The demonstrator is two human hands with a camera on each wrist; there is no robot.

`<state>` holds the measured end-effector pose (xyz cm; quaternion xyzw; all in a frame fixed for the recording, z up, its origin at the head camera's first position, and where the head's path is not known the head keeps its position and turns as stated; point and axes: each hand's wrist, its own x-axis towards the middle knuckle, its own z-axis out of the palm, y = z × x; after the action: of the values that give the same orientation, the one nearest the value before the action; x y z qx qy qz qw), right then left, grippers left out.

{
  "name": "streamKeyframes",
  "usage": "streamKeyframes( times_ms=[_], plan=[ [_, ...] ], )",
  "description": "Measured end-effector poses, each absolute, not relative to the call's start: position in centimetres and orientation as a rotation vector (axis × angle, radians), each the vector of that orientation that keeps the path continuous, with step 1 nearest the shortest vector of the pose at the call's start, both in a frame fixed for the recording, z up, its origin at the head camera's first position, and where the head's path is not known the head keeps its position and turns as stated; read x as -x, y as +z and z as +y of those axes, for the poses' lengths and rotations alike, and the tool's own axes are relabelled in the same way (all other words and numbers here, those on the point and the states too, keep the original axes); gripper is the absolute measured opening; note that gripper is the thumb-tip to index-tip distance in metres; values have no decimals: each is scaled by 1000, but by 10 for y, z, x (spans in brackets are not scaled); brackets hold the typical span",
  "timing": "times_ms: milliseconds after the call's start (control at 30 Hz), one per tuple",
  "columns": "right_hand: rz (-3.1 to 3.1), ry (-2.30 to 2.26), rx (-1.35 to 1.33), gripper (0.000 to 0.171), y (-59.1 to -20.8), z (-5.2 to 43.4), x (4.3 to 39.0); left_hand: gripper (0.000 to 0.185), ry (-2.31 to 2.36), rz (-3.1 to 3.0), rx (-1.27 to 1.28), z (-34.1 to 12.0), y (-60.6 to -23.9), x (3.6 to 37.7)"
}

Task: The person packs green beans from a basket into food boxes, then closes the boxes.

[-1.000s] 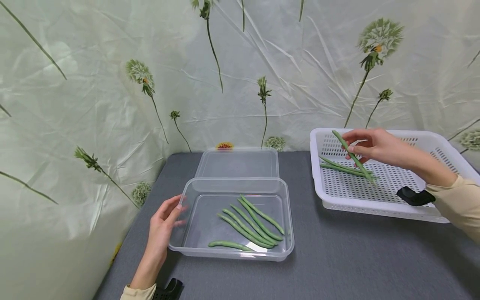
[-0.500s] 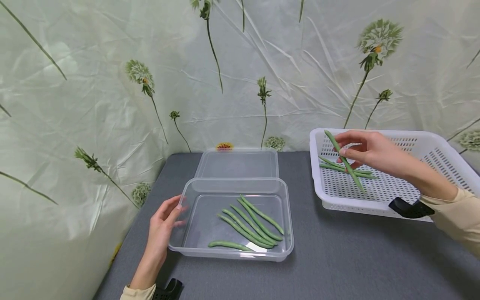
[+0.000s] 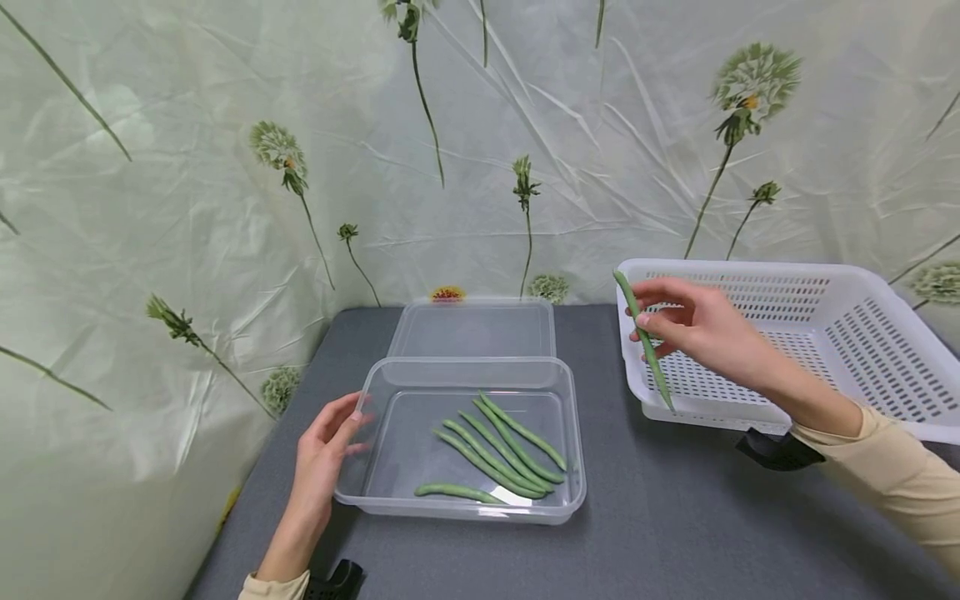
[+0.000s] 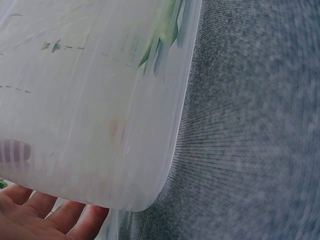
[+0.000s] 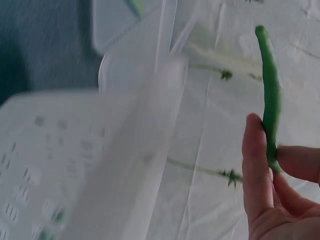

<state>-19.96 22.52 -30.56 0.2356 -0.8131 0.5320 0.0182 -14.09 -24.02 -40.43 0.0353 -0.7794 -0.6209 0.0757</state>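
Note:
In the head view, my right hand [image 3: 697, 325] pinches one green bean [image 3: 643, 342] between thumb and fingers, above the left edge of the white perforated basket [image 3: 795, 423]. The bean slants with its lower end towards me; in the right wrist view that same green bean [image 5: 270, 85] stands out beyond the fingertips. My left hand [image 3: 324, 450] holds the left side of a clear plastic container [image 3: 457, 505], thumb at the rim. Its fingers [image 4: 90, 222] lie along the outer wall in the left wrist view. Several green beans [image 3: 495, 454] lie inside the container.
Behind the container lies a translucent lid [image 3: 474, 327] on the grey tablecloth [image 3: 622, 533]. A flower-printed sheet [image 3: 465, 125] hangs along the back and left. Green spots show through the basket's holes in the right wrist view; my right hand blocks part of the basket's inside.
My right hand has moved left and slightly towards me with the green bean, from over the basket's inside to its left edge. The left hand and the container have stayed put.

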Motion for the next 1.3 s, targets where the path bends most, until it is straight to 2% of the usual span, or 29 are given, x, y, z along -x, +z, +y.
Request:
streamKeyframes(
  times_ms=[367, 733, 1133, 1300],
  plan=[
    [-2278, 1902, -766, 34, -319, 174, 186, 37, -1860, -2331, -95, -243, -404, 141],
    [-2196, 2077, -873, 37, -339, 127, 187, 37, -1868, -2325, -98, -242, -404, 141],
    [-2403, 2036, -971, 34, -373, 89, 188, 37, -1861, -2345, -107, -240, -404, 139],
    [-2599, 1808, -1096, 30, -379, 81, 190, 37, -1867, -2339, -102, -241, -404, 140]
  ],
)
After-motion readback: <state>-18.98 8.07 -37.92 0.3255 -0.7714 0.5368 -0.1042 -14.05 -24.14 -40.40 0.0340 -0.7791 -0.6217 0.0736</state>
